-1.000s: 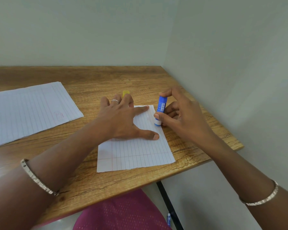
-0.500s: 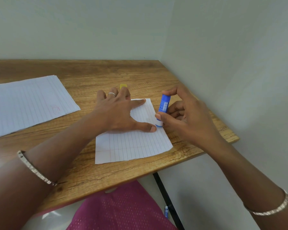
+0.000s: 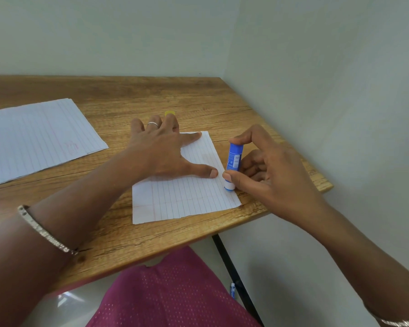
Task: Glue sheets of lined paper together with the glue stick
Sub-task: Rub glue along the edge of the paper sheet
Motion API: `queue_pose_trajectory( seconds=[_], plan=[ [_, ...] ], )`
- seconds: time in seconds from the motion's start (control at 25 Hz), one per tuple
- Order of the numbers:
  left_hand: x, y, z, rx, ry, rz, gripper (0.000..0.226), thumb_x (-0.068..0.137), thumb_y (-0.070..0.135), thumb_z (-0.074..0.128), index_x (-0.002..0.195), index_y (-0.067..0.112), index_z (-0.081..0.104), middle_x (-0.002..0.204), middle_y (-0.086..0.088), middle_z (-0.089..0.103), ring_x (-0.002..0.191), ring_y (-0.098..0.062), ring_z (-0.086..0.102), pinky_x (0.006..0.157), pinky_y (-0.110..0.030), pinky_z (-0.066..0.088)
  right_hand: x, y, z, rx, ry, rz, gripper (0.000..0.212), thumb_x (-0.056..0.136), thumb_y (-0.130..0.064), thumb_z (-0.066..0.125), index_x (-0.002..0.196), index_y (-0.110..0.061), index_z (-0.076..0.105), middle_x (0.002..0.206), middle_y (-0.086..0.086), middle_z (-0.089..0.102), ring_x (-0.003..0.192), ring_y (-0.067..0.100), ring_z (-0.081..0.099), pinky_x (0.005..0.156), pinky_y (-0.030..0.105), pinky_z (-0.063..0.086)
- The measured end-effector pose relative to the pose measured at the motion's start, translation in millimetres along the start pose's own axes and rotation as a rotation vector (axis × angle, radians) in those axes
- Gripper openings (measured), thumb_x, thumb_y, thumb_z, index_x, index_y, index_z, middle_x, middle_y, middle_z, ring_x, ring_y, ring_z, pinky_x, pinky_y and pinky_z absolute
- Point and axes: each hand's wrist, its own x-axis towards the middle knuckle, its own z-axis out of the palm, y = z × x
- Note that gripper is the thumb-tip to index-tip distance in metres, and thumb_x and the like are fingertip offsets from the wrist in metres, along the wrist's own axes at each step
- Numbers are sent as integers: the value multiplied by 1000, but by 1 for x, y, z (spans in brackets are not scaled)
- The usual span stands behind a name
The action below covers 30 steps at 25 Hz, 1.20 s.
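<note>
The pale grey-green walls (image 3: 316, 90) meet in a corner behind a brown wooden table (image 3: 128, 244). The table has a thin black leg (image 3: 234, 267). Some dark pink dotted cloth (image 3: 175, 291) shows below the near edge of the table.

On the left side of the table lies a flat pile of white lined paper (image 3: 33, 138). It has a small red mark near its right edge. Well apart from it, near the right front corner of the table, lies a smaller white lined paper sheet (image 3: 182, 199).

The left hand (image 3: 161, 149) lies flat on this sheet and presses it down. Its fingers are straight and spread wide. The thumb rests near the right edge of the sheet, and the first finger points to the far right corner. The other fingers reach past the far edge onto the wood.

The right hand (image 3: 269, 175) holds a blue and white glue stick (image 3: 233, 161). The thumb pinches it low down and the first finger sits on its top. The other fingers are curled behind it. The glue stick stands almost upright, with its white bottom end on the right edge of the sheet, just beside the left thumb.

Each wrist has a thin silver bracelet (image 3: 45, 230). A small yellow cap (image 3: 169, 113) peeks out on the table just past the left middle finger. A silver ring (image 3: 152, 124) is on one left finger.
</note>
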Motion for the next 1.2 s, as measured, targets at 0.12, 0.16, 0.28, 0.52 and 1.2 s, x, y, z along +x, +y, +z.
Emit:
queue_pose_trajectory(
  seconds=[0.12, 0.16, 0.28, 0.52, 1.2],
  plan=[
    [0, -1, 0, -1, 3, -1, 129, 33, 108, 6, 150, 55, 18, 141, -2, 35, 135, -32, 31, 106, -55, 23, -12, -4, -6, -19, -32, 21, 44, 84, -26, 83, 114, -32, 51, 78, -6, 73, 70, 8, 73, 63, 23, 62],
    [0, -1, 1, -3, 11, -2, 128, 34, 108, 6, 150, 55, 18, 140, -2, 36, 134, -31, 31, 105, -55, 23, -14, -6, -8, -8, -43, 33, 44, 84, -26, 83, 114, -30, 52, 78, -6, 74, 69, 8, 74, 64, 25, 63],
    [-3, -1, 3, -10, 39, -1, 126, 37, 109, 5, 149, 54, 21, 137, -1, 36, 132, -30, 33, 105, -55, 24, -10, -11, -12, 75, 38, 52, 43, 84, -23, 84, 114, -26, 55, 75, -2, 77, 68, 8, 76, 66, 24, 63],
    [-10, 1, 3, 40, 90, -16, 124, 44, 106, 3, 152, 49, 23, 134, -3, 39, 128, -30, 36, 103, -54, 26, -1, -6, 7, -4, 73, 54, 45, 85, -29, 82, 120, -26, 53, 76, -5, 73, 72, 2, 71, 62, 13, 55],
    [-13, 5, -1, -164, 307, 361, 67, 84, 67, 55, 141, 38, 37, 135, 10, 56, 128, -23, 47, 100, -48, 28, -16, -10, -5, 398, 183, 265, 45, 91, -18, 77, 126, -24, 50, 85, 8, 77, 70, 22, 79, 70, 45, 66]
  ],
)
